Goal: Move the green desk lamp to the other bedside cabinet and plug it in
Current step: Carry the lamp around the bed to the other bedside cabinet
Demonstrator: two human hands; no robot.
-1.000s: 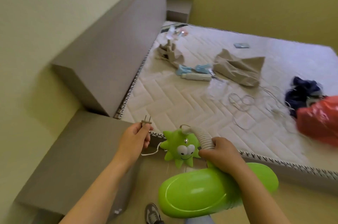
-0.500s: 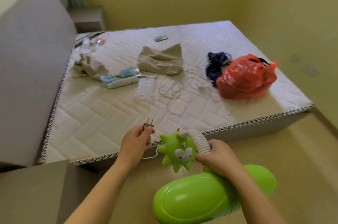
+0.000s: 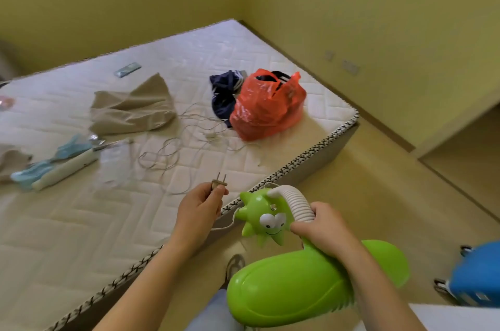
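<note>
The green desk lamp (image 3: 292, 287) is carried in front of me, its broad glossy shade low in the view and a spiky green cartoon base (image 3: 263, 218) with eyes above it. My right hand (image 3: 323, 229) is closed round the lamp's white ribbed neck (image 3: 295, 201). My left hand (image 3: 198, 207) pinches the lamp's two-pin plug (image 3: 219, 181), prongs pointing up, and a thin white cord (image 3: 226, 225) runs from it to the base. No bedside cabinet is in view.
A bare quilted mattress (image 3: 67, 222) fills the left, strewn with an orange plastic bag (image 3: 266, 109), dark clothing (image 3: 224, 92), beige cloth (image 3: 132, 109) and loose white cables (image 3: 173, 152). Wall sockets (image 3: 349, 67) sit low on the right wall. A blue wheeled case (image 3: 476, 276) stands at the right edge.
My view has swung right, away from the headboard and cabinets toward the foot of the bed and the right wall. Both hands keep the same hold on plug and lamp.
</note>
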